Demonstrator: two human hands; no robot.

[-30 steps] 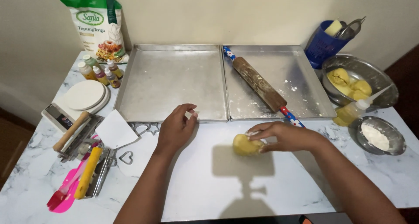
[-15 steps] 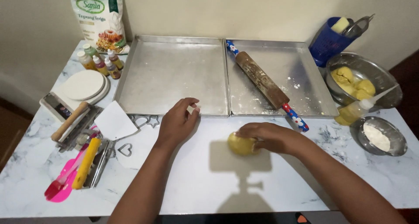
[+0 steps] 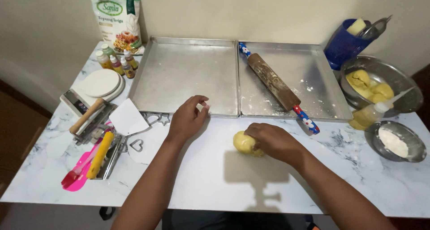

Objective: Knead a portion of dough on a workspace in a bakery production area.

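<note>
Marble-pattern table (image 3: 215,185), white with grey veins, fills the view. At its far side, two metal baking trays edge to edge: left tray (image 3: 179,73) bare, right tray (image 3: 322,77) lightly floured, with a wooden rolling pin (image 3: 273,84) lying diagonally in it, its patterned handle overhanging the near rim.

Far right: steel bowl of yellow dough pieces (image 3: 380,84); nearer, a small bowl of white flour (image 3: 396,142). Far left: flour bag (image 3: 118,17) against the wall, small colouring bottles (image 3: 117,62), a white round lid (image 3: 102,83).

Left hand (image 3: 188,119) rests on the table at the near edge of the left tray, fingers curled loosely; it seems to pinch something small and white, cannot tell what.

Right hand (image 3: 273,142) is cupped over a yellow dough ball (image 3: 245,143), gripping it from the right, near the middle of the table, just near of the tray seam.

Judgement: dough looks soft, light, easily dented, possibly tacky. Best held with the whole palm around its bulk, not fingertips. Shape is roughly round; slight elongation left to right at most, no clear pointing direction.
</note>
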